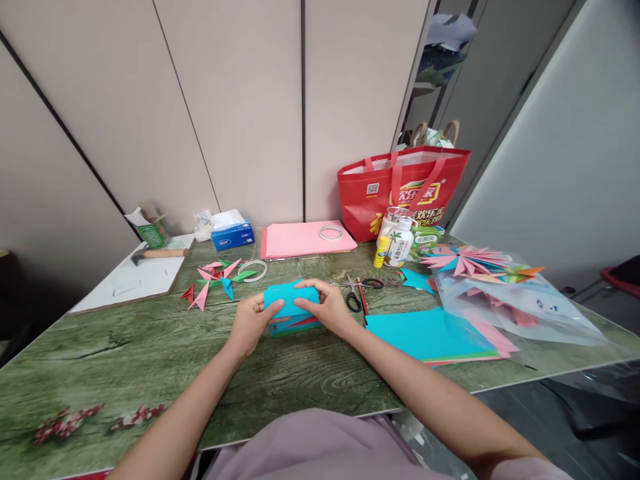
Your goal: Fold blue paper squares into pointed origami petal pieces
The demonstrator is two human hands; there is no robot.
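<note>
Two hands, left and right, have their fingers clamped on blue paper over the surface; I judge it part-folded. Several folded shapes look finished, while I see stacked sheets flat, unfolded. The red bag shows 欢乐 and a QR code; the green carton, 优酸乳.
</note>
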